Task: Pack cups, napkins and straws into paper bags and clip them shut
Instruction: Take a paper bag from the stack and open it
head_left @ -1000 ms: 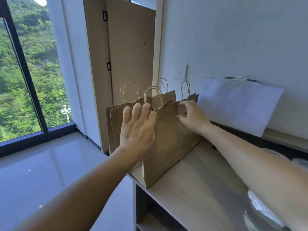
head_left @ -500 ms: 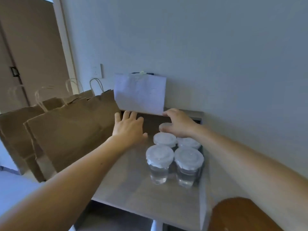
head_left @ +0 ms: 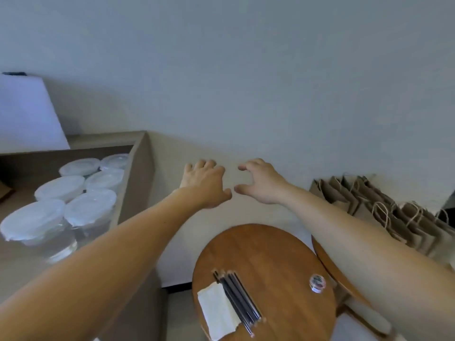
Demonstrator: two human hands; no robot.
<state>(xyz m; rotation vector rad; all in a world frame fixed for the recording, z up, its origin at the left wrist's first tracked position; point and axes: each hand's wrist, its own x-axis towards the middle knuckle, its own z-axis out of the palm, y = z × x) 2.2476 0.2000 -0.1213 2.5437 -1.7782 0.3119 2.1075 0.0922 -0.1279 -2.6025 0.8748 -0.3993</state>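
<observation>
Both arms reach forward in mid-air toward the wall. My left hand (head_left: 204, 184) is empty with loosely spread fingers. Beside it, my right hand (head_left: 261, 183) is also empty, its fingers slightly curled. Several lidded clear cups (head_left: 73, 193) stand on the wooden counter (head_left: 138, 168) at the left. Below my hands, a round wooden table (head_left: 270, 254) carries a stack of white napkins (head_left: 216, 311), dark straws (head_left: 238, 299) lying partly over them, and a small round tin (head_left: 317, 283). A row of folded brown paper bags (head_left: 384, 212) with twine handles stands at the right against the wall.
A white sheet of paper (head_left: 27, 112) leans on the wall behind the cups. A second round wooden surface (head_left: 327, 262) pokes out under my right forearm. Pale floor shows between the counter and the round table.
My view has swung right, from the filled bags at the counter's left end past the cups to the round table. Both hands left the bags and cups and now hover empty.
</observation>
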